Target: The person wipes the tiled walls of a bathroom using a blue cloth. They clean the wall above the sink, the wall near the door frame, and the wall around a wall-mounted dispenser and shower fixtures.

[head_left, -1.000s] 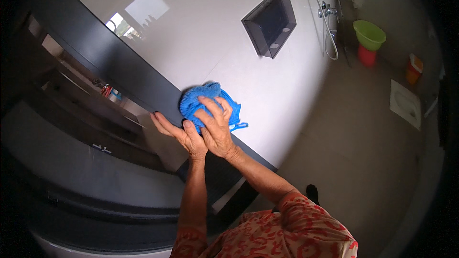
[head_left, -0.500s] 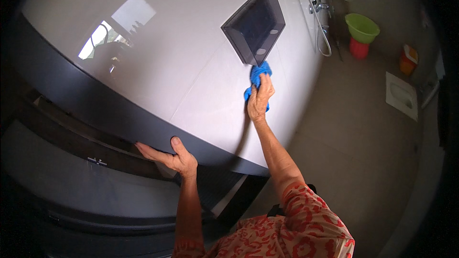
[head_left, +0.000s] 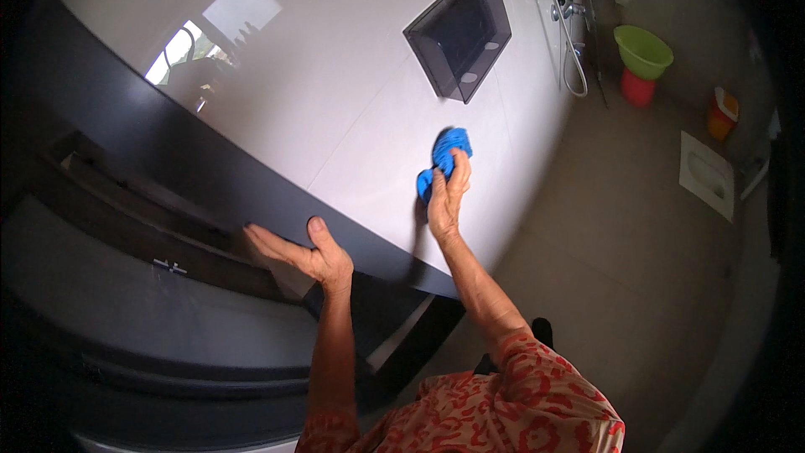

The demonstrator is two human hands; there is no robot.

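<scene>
My right hand [head_left: 450,195] presses a bunched blue cloth [head_left: 453,147] against a glossy white tiled surface [head_left: 360,109]. The cloth sits below the smoky dark cover of a wall box [head_left: 464,38], apart from it. Part of the cloth hangs out beside my thumb. My left hand [head_left: 314,258] is open, thumb up and fingers stretched out, at the dark grey strip [head_left: 243,180] that edges the white surface. It holds nothing; whether its fingertips touch the strip I cannot tell.
A dark sink-like unit [head_left: 193,310] lies at the lower left. Far right, a green basin [head_left: 643,50] rests on a red bucket [head_left: 639,88], near an orange bin [head_left: 722,113] and a squat toilet [head_left: 707,174]. A shower hose [head_left: 563,59] hangs by its tap [head_left: 570,10].
My right hand has drawn the blue cloth down and slightly left, away from the wall box's lower corner. My left hand keeps nearly the same place and pose; the view has shifted a little.
</scene>
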